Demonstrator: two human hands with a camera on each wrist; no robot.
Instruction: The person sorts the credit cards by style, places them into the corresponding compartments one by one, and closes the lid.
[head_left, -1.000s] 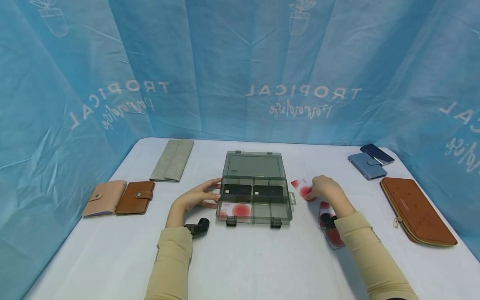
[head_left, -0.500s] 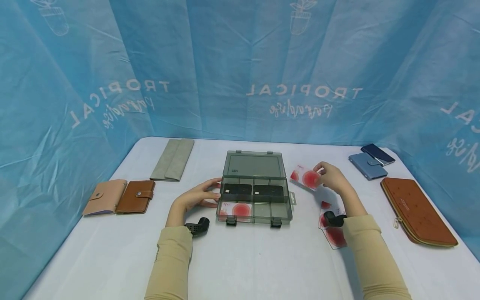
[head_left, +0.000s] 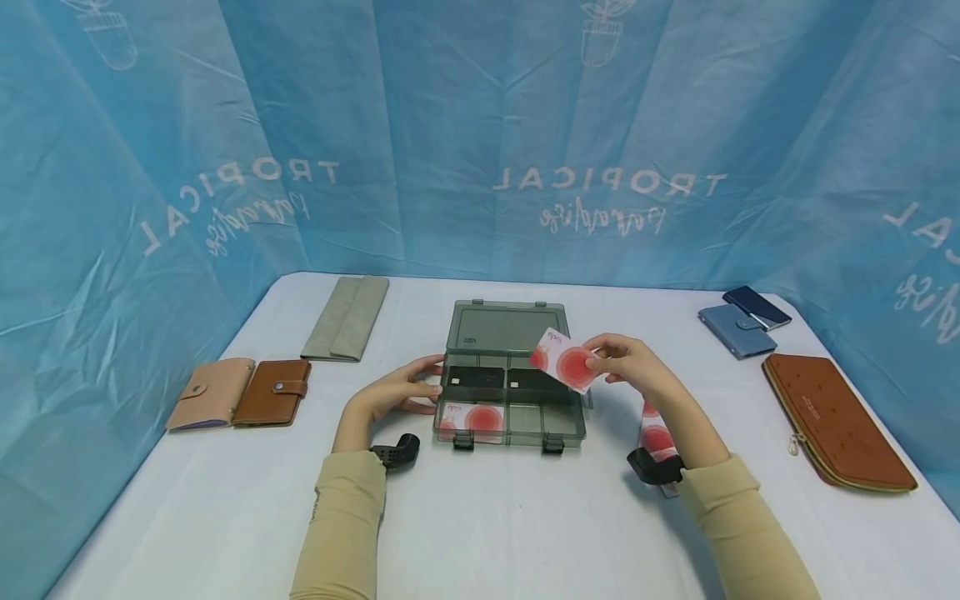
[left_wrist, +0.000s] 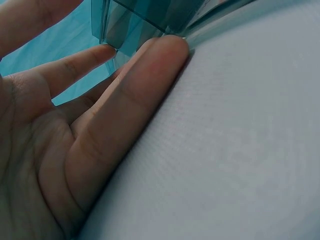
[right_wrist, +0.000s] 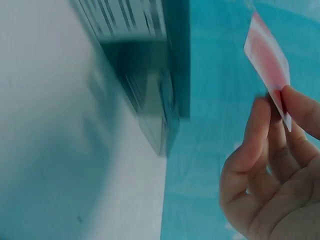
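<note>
A white card with red circles (head_left: 564,362) hangs tilted over the right side of a see-through grey-green compartment box (head_left: 507,437). My right hand (head_left: 630,365) pinches the card by its right edge between thumb and fingers, which the right wrist view shows too. The box's lid (head_left: 513,327) is folded back. A similar card (head_left: 471,419) lies in the front left compartment; black cards (head_left: 477,377) are in the back ones. My left hand (head_left: 392,392) touches the box's left wall with extended fingers. More red-and-white cards (head_left: 656,437) lie partly hidden under my right wrist.
On the left lie a grey-green folder (head_left: 346,320), a pink wallet (head_left: 208,395) and a brown wallet (head_left: 270,393). Right of my arm are a blue wallet (head_left: 735,332), a navy card holder (head_left: 756,307) and a brown zip pouch (head_left: 838,423). A blue curtain (head_left: 480,142) hangs behind the table.
My right hand has lifted the red-and-white card off the table and carried it left over the box. The left hand stays against the box.
</note>
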